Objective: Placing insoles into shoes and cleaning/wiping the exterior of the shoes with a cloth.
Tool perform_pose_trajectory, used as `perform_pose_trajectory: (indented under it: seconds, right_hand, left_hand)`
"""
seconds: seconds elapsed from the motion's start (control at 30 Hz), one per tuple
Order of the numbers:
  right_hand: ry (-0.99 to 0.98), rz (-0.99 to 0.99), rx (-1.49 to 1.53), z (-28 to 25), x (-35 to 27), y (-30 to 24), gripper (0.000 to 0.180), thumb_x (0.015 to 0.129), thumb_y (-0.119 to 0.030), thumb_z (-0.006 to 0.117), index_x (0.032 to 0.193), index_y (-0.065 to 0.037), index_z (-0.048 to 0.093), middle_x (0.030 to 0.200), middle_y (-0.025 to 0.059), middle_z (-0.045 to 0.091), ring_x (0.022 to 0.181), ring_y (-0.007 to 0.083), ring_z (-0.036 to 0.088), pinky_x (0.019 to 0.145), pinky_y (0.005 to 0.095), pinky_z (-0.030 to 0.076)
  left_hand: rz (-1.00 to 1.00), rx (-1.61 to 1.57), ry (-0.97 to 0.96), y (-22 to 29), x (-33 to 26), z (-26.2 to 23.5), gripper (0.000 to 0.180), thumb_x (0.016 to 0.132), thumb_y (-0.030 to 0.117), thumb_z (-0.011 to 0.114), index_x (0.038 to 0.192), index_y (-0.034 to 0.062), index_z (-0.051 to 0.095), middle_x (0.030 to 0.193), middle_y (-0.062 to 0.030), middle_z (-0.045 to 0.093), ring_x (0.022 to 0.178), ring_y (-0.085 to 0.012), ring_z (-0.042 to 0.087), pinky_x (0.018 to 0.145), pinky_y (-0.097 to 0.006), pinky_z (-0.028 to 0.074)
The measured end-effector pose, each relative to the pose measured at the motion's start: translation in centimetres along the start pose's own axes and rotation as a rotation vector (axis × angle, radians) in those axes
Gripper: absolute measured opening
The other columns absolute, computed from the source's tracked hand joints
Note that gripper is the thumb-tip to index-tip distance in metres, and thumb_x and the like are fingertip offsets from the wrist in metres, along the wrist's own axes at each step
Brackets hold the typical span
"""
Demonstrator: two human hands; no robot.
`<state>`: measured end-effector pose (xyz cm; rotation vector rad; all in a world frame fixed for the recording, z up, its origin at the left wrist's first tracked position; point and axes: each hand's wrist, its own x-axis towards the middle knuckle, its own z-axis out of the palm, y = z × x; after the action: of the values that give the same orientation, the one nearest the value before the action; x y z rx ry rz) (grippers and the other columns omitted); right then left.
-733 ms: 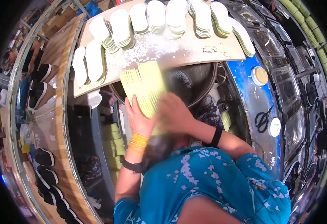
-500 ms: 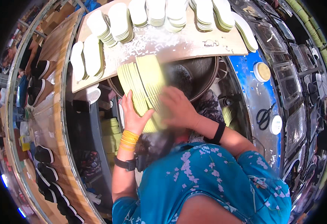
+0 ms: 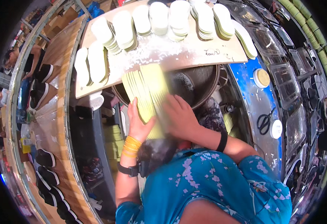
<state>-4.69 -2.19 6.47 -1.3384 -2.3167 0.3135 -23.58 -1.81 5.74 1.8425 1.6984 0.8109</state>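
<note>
Left forearm runs up from the lower edge, yellow bands (image 3: 132,145) at the wrist; left hand (image 3: 139,125) is curled around the near left part of the yellow insoles (image 3: 144,87), fingers along their left side, thumb bent across toward the right. Right forearm slants in from lower right, black band (image 3: 222,142) at the wrist; right hand (image 3: 180,117) is at the right side of the insoles, fingers pointing up and left, tips blurred, can't tell if spread or pinching. Insoles sit between both hands, packed side by side and slightly fanned, far ends reaching away past the fingers to the near edge of the board (image 3: 228,59), overlapping the basin (image 3: 218,80). White stacks (image 3: 159,18) line the board's far side, white scraps (image 3: 144,56) nearer
</note>
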Motion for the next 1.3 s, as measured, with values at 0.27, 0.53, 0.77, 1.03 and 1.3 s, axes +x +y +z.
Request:
perform_pose_trajectory:
  seconds: [0.27, 0.53, 0.77, 1.03, 1.3]
  right_hand:
    - [0.023, 0.098, 0.033, 1.9, 0.4, -1.1, 0.071, 0.063, -0.023, 0.068, 0.124, 0.001, 0.038, 0.136, 0.0199, 0.026, 0.119, 0.0370, 0.033, 0.094, 0.0451, 0.035]
    - [0.035, 0.057, -0.022, 2.2, -0.6, -0.1, 0.075, 0.063, -0.026, 0.070, 0.126, -0.002, 0.036, 0.136, 0.0163, 0.028, 0.118, 0.0372, 0.034, 0.095, 0.0450, 0.035]
    - [0.064, 0.059, 0.074, 1.8, -0.6, -0.7, 0.076, 0.064, -0.032, 0.070, 0.125, -0.001, 0.036, 0.135, 0.0168, 0.028, 0.117, 0.0363, 0.035, 0.095, 0.0439, 0.034]
    - [0.112, 0.026, 0.082, 2.2, -0.9, -0.4, 0.074, 0.065, -0.030, 0.069, 0.124, 0.000, 0.037, 0.134, 0.0186, 0.030, 0.116, 0.0358, 0.036, 0.094, 0.0441, 0.035]
    - [0.166, 0.046, -0.175, 4.3, 0.1, -0.8, 0.074, 0.063, -0.026, 0.069, 0.125, -0.001, 0.036, 0.132, 0.0226, 0.031, 0.113, 0.0381, 0.037, 0.092, 0.0443, 0.036]
  left_hand:
    - [-0.179, 0.133, 0.181, 2.5, 0.3, 2.6, 0.089, 0.064, 0.018, 0.068, 0.136, 0.0056, 0.016, 0.129, -0.0336, 0.023, 0.120, -0.0471, 0.027, 0.101, -0.045, 0.028]
    - [-0.065, 0.005, 0.084, 0.5, -0.4, 0.6, 0.091, 0.064, 0.019, 0.073, 0.135, 0.0017, 0.018, 0.128, -0.0276, 0.031, 0.120, -0.0400, 0.031, 0.101, -0.042, 0.028]
    - [0.068, -0.036, 0.045, -1.1, -0.7, 0.5, 0.093, 0.068, 0.020, 0.073, 0.138, 0.0058, 0.012, 0.129, -0.0259, 0.029, 0.122, -0.0390, 0.028, 0.103, -0.043, 0.025]
    - [0.084, -0.069, 0.002, -1.4, -0.7, -0.1, 0.088, 0.071, 0.018, 0.069, 0.137, 0.0051, 0.013, 0.131, -0.0277, 0.026, 0.123, -0.0398, 0.027, 0.103, -0.043, 0.024]
    - [-0.152, 0.248, 0.182, 2.7, -0.3, 2.8, 0.085, 0.066, 0.013, 0.063, 0.136, 0.0067, 0.015, 0.129, -0.0343, 0.024, 0.116, -0.0494, 0.033, 0.096, -0.047, 0.034]
